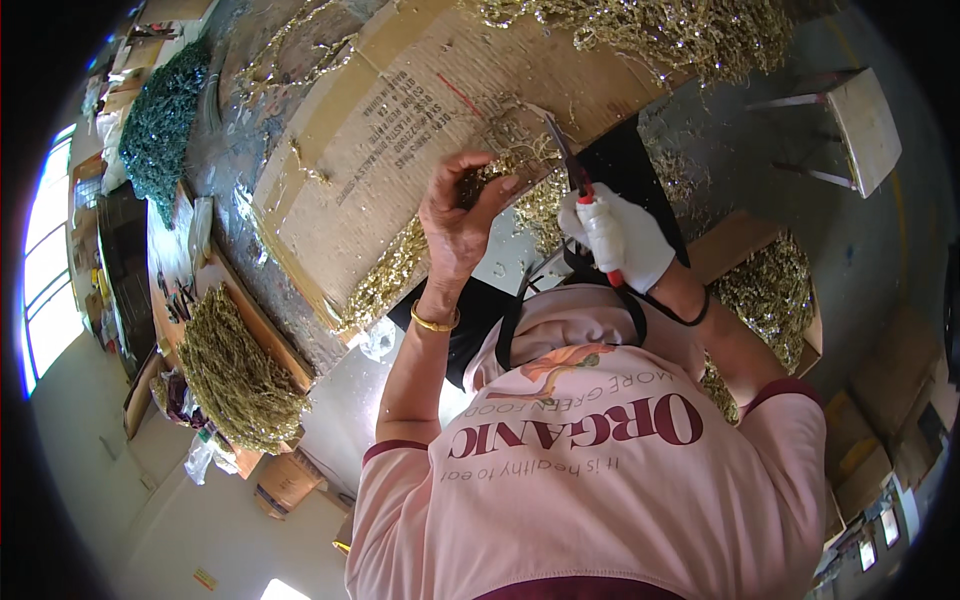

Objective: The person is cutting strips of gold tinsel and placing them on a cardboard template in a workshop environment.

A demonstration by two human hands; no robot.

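Note:
My left hand (458,215), bare with a yellow bangle at the wrist, is raised above the cardboard, its fingers curved and the thumb apart from them. No held thing shows in it, and its fingertips are a little blurred. Gold glittery sprigs (540,205) lie just beyond the thumb. My right hand (630,240), in a white glove, is closed around a red-handled tool (602,232) wrapped in white. The tool's long dark tip points up and left over the sprigs; its exact kind is unclear. A black sheet (625,165) lies beside the right hand.
Flattened printed cardboard (370,150) covers the work surface. A gold sprig heap (650,35) lies at the far edge. More gold bundles sit on a side table (240,370) and in a box (765,300) at right. Dark green sprigs (165,125) and a stool (860,130) stand farther off.

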